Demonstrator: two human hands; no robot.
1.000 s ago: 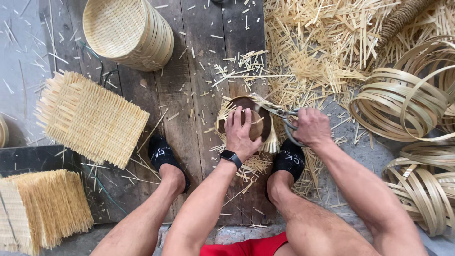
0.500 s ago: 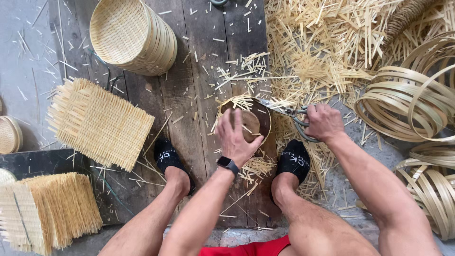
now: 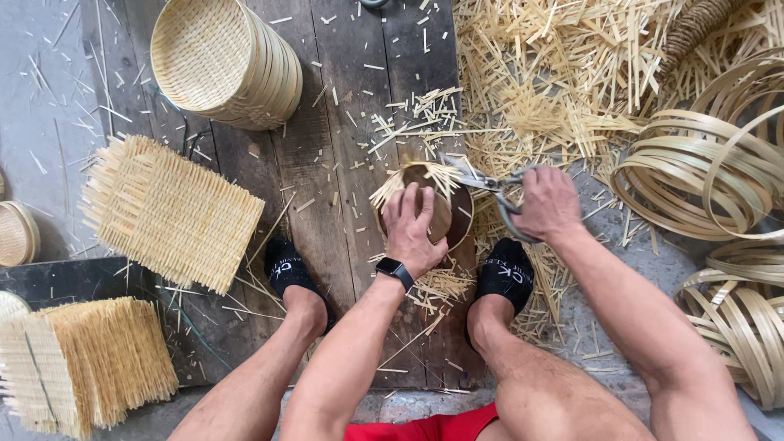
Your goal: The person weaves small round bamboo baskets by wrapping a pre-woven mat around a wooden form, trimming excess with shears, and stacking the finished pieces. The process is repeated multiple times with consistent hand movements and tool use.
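Observation:
A small round woven bamboo basket (image 3: 447,214) with loose strip ends sticking out at its rim stands on the wooden floor between my feet. My left hand (image 3: 411,227), a dark watch on its wrist, presses flat on the basket's bottom. My right hand (image 3: 548,204) grips metal scissors (image 3: 488,183), whose blades reach the protruding strips at the basket's upper right rim. Cut bamboo bits lie under and around the basket.
A stack of finished round baskets (image 3: 229,61) lies at the upper left. Square woven mats (image 3: 167,212) and a stack of them (image 3: 86,363) sit at left. Bamboo hoops (image 3: 702,171) pile up at right, and a heap of offcut strips (image 3: 572,82) lies at upper right.
My right hand with the scissors has shifted up and right along the basket's rim. My left hand stays on the basket, which has turned a little.

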